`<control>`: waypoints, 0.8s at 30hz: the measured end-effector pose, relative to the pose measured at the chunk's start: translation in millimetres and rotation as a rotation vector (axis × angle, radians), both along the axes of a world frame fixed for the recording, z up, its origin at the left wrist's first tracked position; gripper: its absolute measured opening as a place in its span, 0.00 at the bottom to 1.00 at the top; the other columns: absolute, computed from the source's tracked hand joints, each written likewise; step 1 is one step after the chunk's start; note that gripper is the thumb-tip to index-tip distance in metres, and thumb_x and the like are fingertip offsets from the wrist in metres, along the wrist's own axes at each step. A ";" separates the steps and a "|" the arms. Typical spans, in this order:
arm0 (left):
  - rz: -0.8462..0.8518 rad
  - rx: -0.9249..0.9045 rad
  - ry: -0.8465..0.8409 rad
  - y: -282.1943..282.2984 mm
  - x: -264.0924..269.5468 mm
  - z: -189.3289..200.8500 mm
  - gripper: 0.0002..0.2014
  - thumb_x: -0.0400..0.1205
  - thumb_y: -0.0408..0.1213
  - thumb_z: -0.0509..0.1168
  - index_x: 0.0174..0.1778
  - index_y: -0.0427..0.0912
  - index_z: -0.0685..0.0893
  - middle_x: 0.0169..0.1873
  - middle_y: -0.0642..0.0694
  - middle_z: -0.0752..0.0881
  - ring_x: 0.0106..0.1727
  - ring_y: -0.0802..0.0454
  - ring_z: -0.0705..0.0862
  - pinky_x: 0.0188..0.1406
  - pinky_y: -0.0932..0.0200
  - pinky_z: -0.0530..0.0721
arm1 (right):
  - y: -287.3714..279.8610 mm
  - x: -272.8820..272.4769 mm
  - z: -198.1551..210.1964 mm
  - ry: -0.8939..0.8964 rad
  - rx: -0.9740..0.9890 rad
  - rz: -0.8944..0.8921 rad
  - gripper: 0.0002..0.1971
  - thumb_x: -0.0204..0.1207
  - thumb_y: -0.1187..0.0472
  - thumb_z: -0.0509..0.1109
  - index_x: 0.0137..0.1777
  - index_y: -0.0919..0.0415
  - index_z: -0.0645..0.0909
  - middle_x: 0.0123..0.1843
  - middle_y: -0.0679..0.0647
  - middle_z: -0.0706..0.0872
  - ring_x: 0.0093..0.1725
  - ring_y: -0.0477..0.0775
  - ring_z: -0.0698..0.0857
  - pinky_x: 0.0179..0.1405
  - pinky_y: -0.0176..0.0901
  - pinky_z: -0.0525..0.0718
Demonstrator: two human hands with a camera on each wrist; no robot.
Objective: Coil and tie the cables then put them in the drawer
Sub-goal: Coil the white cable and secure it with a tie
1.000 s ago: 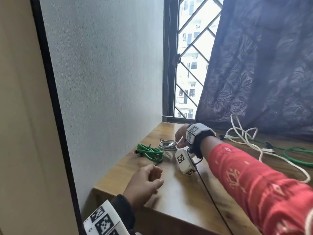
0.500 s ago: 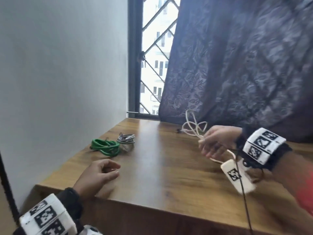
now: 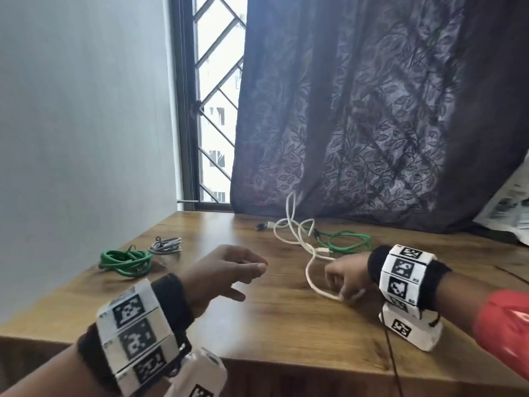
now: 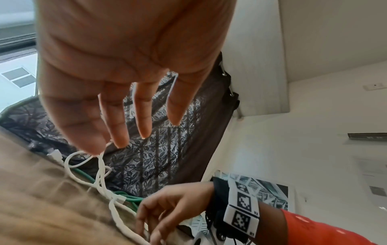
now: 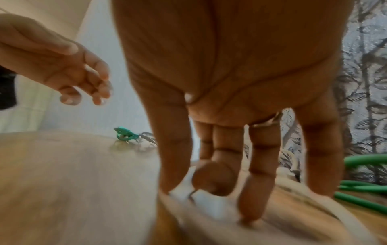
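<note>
A loose white cable (image 3: 307, 272) trails from the curtain across the wooden table (image 3: 286, 333). My right hand (image 3: 339, 293) pinches its near loop low over the tabletop; the right wrist view shows the fingertips (image 5: 251, 215) down on the blurred white cable (image 5: 314, 212). My left hand (image 3: 252, 279) hovers above the table to the left of it, fingers relaxed and holding nothing; its fingers (image 4: 144, 119) are spread in the left wrist view. A loose green cable (image 3: 350, 242) lies tangled with the white one behind my right hand. No drawer is in view.
A coiled green cable (image 3: 126, 260) and a coiled grey cable (image 3: 166, 245) lie at the table's left, near the wall. A dark curtain (image 3: 357, 124) hangs along the back edge. Papers (image 3: 506, 207) sit at the far right.
My right hand left the coiled cables, took hold of the white cable and has drawn it toward the front of the table. My left hand has lifted off the table and moved right.
</note>
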State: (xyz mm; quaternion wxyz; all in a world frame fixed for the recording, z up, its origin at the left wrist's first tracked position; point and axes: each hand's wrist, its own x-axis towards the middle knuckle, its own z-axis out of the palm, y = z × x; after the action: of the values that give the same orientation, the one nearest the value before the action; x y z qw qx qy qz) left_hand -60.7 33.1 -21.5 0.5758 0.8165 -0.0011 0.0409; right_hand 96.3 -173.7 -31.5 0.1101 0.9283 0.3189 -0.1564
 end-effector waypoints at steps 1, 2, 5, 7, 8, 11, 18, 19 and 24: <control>-0.004 -0.005 0.008 -4.8 1.9 0.0 0.10 0.79 0.34 0.68 0.54 0.35 0.84 0.46 0.40 0.82 0.48 0.50 0.78 0.35 0.60 0.83 | -0.8 -1.2 0.1 0.028 0.012 0.021 0.11 0.74 0.63 0.69 0.56 0.58 0.80 0.42 0.48 0.79 0.46 0.49 0.76 0.31 0.33 0.69; -0.004 -0.017 0.018 -8.4 3.8 -0.1 0.09 0.80 0.33 0.66 0.54 0.34 0.84 0.46 0.40 0.81 0.47 0.50 0.78 0.35 0.60 0.84 | -1.6 -4.6 1.0 0.054 0.046 0.053 0.06 0.75 0.64 0.68 0.50 0.57 0.81 0.37 0.47 0.78 0.42 0.50 0.77 0.31 0.34 0.71; 0.006 -0.050 0.050 -15.4 7.3 -2.2 0.07 0.80 0.32 0.64 0.52 0.35 0.82 0.46 0.38 0.79 0.46 0.51 0.77 0.33 0.59 0.85 | -4.6 -24.7 4.5 0.242 0.211 0.123 0.12 0.77 0.66 0.66 0.35 0.50 0.73 0.32 0.44 0.77 0.28 0.38 0.78 0.28 0.31 0.76; 0.022 -0.050 0.075 -18.2 10.5 -5.6 0.07 0.81 0.31 0.64 0.53 0.35 0.81 0.47 0.38 0.78 0.46 0.51 0.77 0.34 0.58 0.86 | -5.9 -40.7 3.3 0.401 0.257 0.190 0.11 0.77 0.67 0.66 0.38 0.50 0.75 0.31 0.41 0.80 0.26 0.33 0.79 0.30 0.31 0.79; 0.032 -0.054 0.086 -19.6 12.3 -7.1 0.07 0.81 0.31 0.64 0.53 0.35 0.81 0.48 0.38 0.78 0.46 0.51 0.76 0.34 0.58 0.86 | -5.2 -48.6 3.9 0.487 0.255 0.241 0.08 0.77 0.68 0.66 0.43 0.53 0.78 0.33 0.40 0.81 0.28 0.32 0.80 0.34 0.35 0.79; 0.041 -0.072 0.116 -24.5 17.5 -12.3 0.06 0.82 0.31 0.63 0.53 0.37 0.80 0.45 0.41 0.78 0.48 0.49 0.76 0.35 0.56 0.87 | -4.7 -61.6 11.1 0.770 0.312 0.396 0.11 0.78 0.71 0.62 0.58 0.64 0.77 0.44 0.47 0.84 0.41 0.41 0.84 0.44 0.46 0.77; -0.110 -0.036 0.145 -32.4 21.4 -27.0 0.05 0.81 0.29 0.64 0.51 0.42 0.81 0.40 0.46 0.78 0.42 0.54 0.76 0.39 0.57 0.83 | -5.7 0.1 39.8 0.123 0.357 -0.047 0.13 0.76 0.72 0.66 0.61 0.69 0.79 0.46 0.58 0.83 0.34 0.47 0.79 0.24 0.32 0.78; -0.156 -0.009 0.137 -34.4 21.5 -30.2 0.06 0.81 0.29 0.63 0.51 0.43 0.81 0.42 0.45 0.79 0.40 0.54 0.76 0.36 0.61 0.80 | 0.2 4.2 40.2 0.096 0.306 -0.063 0.15 0.76 0.72 0.65 0.63 0.68 0.79 0.45 0.56 0.81 0.36 0.48 0.78 0.24 0.31 0.78; -0.292 0.400 -0.004 -46.1 18.6 -51.4 0.13 0.76 0.37 0.69 0.55 0.39 0.87 0.46 0.46 0.82 0.47 0.59 0.80 0.50 0.63 0.79 | 30.3 19.8 40.6 -0.020 0.153 0.009 0.23 0.72 0.77 0.62 0.66 0.60 0.79 0.55 0.51 0.73 0.54 0.50 0.73 0.31 0.27 0.69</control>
State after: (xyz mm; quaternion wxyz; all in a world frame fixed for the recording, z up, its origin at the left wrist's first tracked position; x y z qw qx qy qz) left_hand -42.1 -13.0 -72.9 0.4024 0.9054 -0.1285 -0.0422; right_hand 116.0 -143.4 9.0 0.0429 0.9340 0.3331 -0.1217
